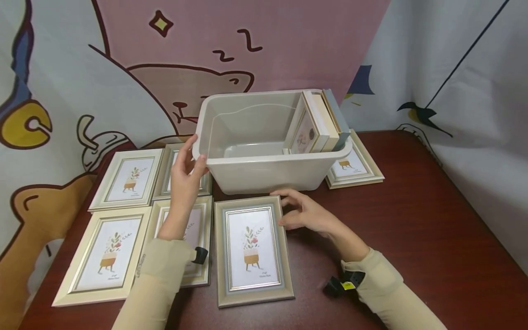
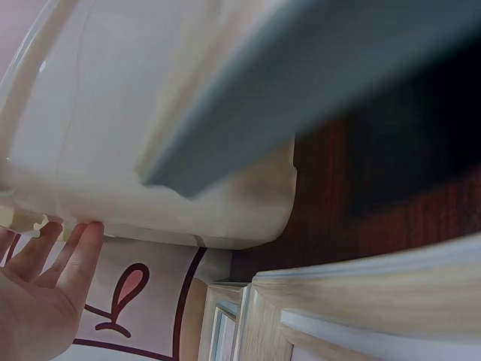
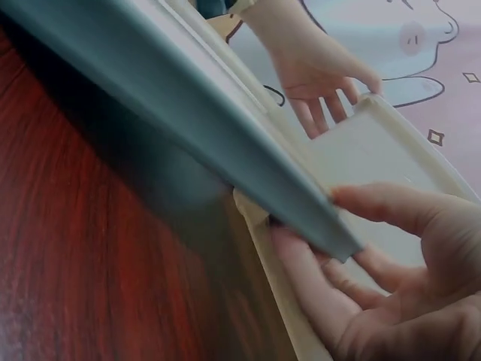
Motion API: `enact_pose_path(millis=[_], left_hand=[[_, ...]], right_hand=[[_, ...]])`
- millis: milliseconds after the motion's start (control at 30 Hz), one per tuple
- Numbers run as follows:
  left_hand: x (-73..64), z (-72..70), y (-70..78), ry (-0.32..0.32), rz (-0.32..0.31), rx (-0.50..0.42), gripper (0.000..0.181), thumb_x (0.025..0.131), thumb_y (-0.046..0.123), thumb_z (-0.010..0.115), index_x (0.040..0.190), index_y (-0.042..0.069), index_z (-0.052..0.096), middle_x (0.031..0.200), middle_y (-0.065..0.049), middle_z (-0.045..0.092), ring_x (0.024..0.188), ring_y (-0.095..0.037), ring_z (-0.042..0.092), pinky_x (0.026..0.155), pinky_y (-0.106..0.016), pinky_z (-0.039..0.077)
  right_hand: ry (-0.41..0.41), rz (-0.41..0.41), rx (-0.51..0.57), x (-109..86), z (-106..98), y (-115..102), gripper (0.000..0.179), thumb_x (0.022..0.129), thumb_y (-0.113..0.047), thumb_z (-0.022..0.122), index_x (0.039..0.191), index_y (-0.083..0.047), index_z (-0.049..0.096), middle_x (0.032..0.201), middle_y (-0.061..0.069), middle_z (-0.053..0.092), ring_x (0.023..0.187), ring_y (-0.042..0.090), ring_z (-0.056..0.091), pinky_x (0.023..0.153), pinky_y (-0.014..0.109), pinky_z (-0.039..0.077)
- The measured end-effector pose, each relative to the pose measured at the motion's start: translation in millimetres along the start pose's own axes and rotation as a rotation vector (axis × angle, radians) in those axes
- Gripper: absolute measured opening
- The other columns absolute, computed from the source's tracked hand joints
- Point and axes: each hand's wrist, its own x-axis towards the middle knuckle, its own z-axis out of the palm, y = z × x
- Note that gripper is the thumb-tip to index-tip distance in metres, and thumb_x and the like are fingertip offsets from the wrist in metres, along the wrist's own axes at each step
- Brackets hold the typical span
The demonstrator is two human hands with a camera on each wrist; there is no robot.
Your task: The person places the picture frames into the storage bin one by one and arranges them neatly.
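Note:
A champagne-coloured picture frame (image 1: 254,295) with a pale blue inner border and a plant print is in front of the bin, tilted up off the table in the wrist views. My right hand (image 1: 307,213) pinches it near its upper right corner, thumb on one side, fingers behind; its fingers (image 3: 308,286) lie close by the bin's front rim. The light grey plastic bin (image 1: 264,174) stands upright. My left hand (image 1: 185,176) touches its left front corner with fairly straight fingers (image 2: 81,259), thumb by the rim. Several picture frames (image 1: 315,123) stand on edge inside its right end.
Left of the held frame, picture frames lie face up: a cream one (image 1: 66,293), a white-edged one behind it (image 1: 99,197), and others partly under my left arm. More frames (image 1: 359,183) lie at the bin's right. A printed cloth (image 1: 288,46) hangs behind the dark red table (image 1: 433,220).

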Motion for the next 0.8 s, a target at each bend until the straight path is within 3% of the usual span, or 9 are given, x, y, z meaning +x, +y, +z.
enact_pose_path(millis=[200,467,800], left_hand=[[0.5,-0.2,-0.7,0.002,0.012,0.002,0.052,0.100,0.020,0.056,0.150,0.023,0.043,0.144,-0.009,0.055,0.119,-0.035,0.058,0.084,-0.019,0.061],[0.1,-0.3,-0.2,0.004,0.016,-0.002,0.052,0.100,0.018,0.055,0.151,0.021,0.043,0.146,-0.008,0.054,0.108,-0.008,0.061,0.081,-0.016,0.060],[0.0,0.2,0.4,0.007,0.010,-0.010,0.052,0.100,0.020,0.057,0.150,0.021,0.044,0.146,-0.009,0.054,0.108,-0.008,0.061,0.083,-0.018,0.060]], right_hand=[[0.082,-0.010,0.035,-6.9,-4,-7,0.054,0.090,-0.006,0.070,0.139,-0.007,0.050,0.115,0.014,0.064,0.089,0.020,0.071,0.075,0.047,0.064],[0.096,-0.151,0.028,-21.6,-13,-29,0.049,0.088,0.001,0.069,0.135,-0.009,0.055,0.108,0.007,0.065,0.087,0.018,0.072,0.073,0.045,0.065],[0.117,-0.310,-0.032,-43.3,-29,-57,0.050,0.088,0.009,0.066,0.130,-0.018,0.061,0.108,0.003,0.059,0.083,0.012,0.071,0.074,0.037,0.065]])
